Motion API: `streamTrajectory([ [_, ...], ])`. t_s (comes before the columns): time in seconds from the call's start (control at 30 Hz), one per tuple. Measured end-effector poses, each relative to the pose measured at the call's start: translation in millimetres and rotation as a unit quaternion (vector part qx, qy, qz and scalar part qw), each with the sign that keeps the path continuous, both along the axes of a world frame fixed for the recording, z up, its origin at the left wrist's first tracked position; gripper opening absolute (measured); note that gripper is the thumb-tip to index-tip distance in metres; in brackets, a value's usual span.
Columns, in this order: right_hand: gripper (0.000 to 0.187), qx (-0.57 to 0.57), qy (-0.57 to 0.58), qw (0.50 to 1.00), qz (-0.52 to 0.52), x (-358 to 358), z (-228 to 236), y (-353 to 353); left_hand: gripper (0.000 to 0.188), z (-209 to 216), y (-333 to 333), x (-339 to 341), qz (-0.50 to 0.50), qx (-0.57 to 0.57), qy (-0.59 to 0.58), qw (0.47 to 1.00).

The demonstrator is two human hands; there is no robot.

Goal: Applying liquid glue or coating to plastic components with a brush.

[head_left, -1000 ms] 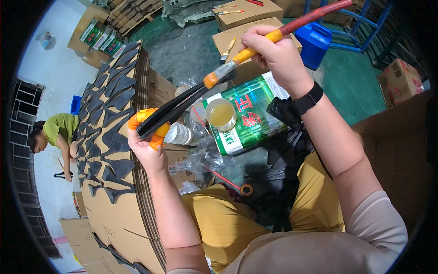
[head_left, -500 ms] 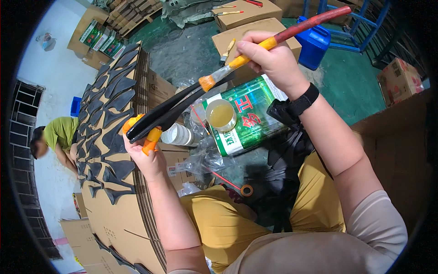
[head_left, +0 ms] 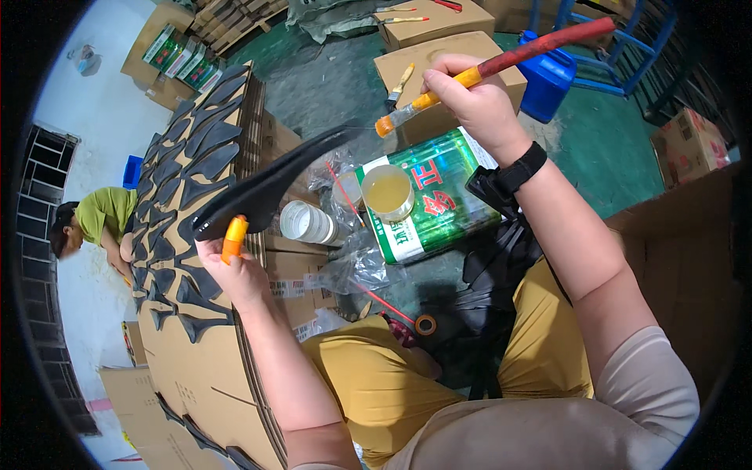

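My left hand, with orange covers on its fingers, is closed on the wide end of a glossy black piece shaped like a bicycle saddle. The narrow tip points up and right. My right hand grips a paintbrush with a red and yellow handle, its orange-stained bristles a little right of that tip. A thin strand seems to stretch between tip and bristles. Below the brush, an open cup of yellowish liquid stands on a green rectangular can. My left fingers are partly hidden by the piece.
To the left, many similar black pieces lie on stacked cardboard; a person in green bends beyond. White cups stand near the can. Cartons carrying brushes and a blue jerrycan are farther off. Tape lies below.
The bristles have come off the black piece and moved right of its tip. My left hand has turned the piece, showing more of its broad face. The view has shifted slightly.
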State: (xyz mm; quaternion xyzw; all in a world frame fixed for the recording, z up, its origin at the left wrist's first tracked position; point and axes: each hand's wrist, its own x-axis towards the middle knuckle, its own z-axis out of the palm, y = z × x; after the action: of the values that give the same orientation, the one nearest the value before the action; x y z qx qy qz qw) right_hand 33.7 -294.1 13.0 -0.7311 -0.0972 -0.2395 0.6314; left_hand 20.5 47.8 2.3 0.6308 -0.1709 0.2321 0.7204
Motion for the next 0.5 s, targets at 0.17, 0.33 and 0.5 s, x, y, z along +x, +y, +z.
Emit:
streamTrajectory([
  [0.17,0.023,-0.107,0.074,0.990,0.049,14.6,-48.6,30.9,0.032,1.9,6.4,6.7,0.101,-0.004,0.086,0.991],
  [0.33,0.021,-0.218,0.118,0.959,0.136,8.8,-85.4,51.7,0.034,-2.5,-5.4,13.4,0.098,-0.021,0.141,0.985],
  [0.5,0.022,-0.204,0.113,0.967,0.102,10.5,-68.6,47.7,0.032,-4.9,-12.0,16.6,0.102,-0.043,0.181,0.977],
])
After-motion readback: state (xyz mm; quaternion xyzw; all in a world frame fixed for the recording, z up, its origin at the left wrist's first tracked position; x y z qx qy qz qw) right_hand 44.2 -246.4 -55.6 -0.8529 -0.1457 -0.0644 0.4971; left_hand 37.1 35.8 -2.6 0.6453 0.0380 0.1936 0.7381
